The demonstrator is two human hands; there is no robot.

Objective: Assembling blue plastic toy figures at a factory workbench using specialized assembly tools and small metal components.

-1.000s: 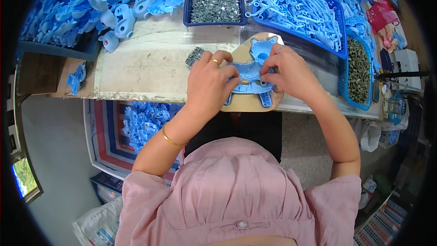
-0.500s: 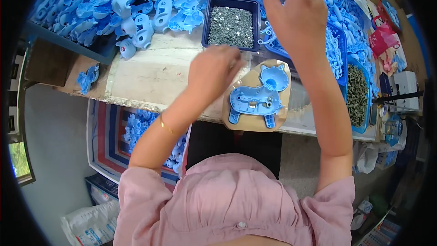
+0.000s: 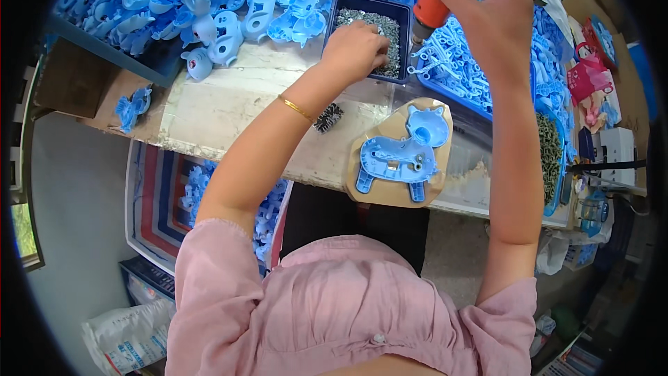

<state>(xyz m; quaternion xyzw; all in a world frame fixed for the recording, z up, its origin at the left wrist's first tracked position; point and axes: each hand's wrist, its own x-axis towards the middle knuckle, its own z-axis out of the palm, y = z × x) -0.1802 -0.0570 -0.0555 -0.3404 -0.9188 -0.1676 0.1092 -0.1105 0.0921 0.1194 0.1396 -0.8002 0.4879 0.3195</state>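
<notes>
My left hand [image 3: 355, 50] reaches into a dark blue tray [image 3: 328, 36] of small silvery metal parts [image 3: 372, 22]. Its fingers are curled down among them, and anything pinched there is too small to make out. At the upper right my right hand [image 3: 490, 24] is closed round a red electric screwdriver [image 3: 442, 0], its metal tip pointing down beside the tray. Below both hands a light blue plastic animal-shaped shell half [image 3: 390, 160] lies hollow side up on a tan board [image 3: 393, 195]. A small metal piece shows inside the body, with a round part near it.
Blue plastic shells [image 3: 139, 0] are heaped at the back left. A blue basket [image 3: 452, 95] of slender blue parts and a bin of dark screws [image 3: 550, 157] stand to the right. A black bristly clump [image 3: 328, 118] lies by my left forearm. Below the table's edge sits a striped container [image 3: 149, 202].
My left hand has moved forward and right into the tray. My right hand and the red screwdriver have come lower and rightward into fuller view. The black bristly clump is newly visible.
</notes>
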